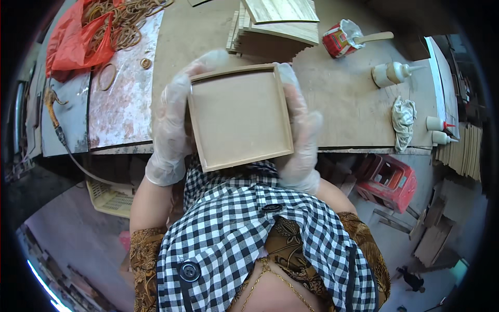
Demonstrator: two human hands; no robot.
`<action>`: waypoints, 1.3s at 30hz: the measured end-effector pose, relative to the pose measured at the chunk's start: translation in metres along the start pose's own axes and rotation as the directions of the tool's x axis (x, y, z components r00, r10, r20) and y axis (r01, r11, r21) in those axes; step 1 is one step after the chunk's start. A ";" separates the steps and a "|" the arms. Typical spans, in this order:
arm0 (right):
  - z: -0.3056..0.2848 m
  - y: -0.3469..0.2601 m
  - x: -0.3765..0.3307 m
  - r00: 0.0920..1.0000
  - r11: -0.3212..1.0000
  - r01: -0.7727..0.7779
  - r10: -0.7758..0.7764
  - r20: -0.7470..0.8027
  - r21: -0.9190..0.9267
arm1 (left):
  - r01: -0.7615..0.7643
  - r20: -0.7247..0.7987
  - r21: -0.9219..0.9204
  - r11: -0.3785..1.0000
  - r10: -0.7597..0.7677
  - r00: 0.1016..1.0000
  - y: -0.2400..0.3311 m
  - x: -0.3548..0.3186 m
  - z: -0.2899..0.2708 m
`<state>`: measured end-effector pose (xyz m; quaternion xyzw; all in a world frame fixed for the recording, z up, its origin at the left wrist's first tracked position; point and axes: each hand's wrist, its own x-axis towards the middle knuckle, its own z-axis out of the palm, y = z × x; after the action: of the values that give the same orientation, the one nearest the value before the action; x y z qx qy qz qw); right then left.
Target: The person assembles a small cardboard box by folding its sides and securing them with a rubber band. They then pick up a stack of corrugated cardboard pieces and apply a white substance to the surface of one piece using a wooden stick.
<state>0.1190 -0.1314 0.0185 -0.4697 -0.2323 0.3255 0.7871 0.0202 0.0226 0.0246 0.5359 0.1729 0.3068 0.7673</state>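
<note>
A shallow, square wooden box [241, 118] with thin raised sides is held between my two hands, just over the near edge of the table and slightly tilted. I look into its bare, pale inside. My left hand [174, 117], in a see-through plastic glove, grips the left side, some fingers stretching past the far corner. Along the right side my right hand [301, 125], gloved alike, presses with its fingers, which partly hide behind the wall. Both hands are a little smeared by motion.
Beyond the box lies a stack of wooden boards [278, 26]. A red bag with a brush [343, 39], a glue bottle [390, 74] and a crumpled cloth [403, 122] are at right. Rubber bands [125, 26] spill from an orange bag [78, 47] at left. A red stool [387, 182] stands below.
</note>
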 end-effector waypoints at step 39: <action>0.010 -0.003 0.052 0.917 0.868 0.359 -0.261 0.301 -0.343 | -0.084 0.264 0.285 0.955 0.006 0.964 0.034 0.011 -0.011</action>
<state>0.1481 -0.0885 0.0285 -0.5295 -0.4607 0.1964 0.6847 0.0124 0.0455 0.0526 0.6831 0.1019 0.2221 0.6882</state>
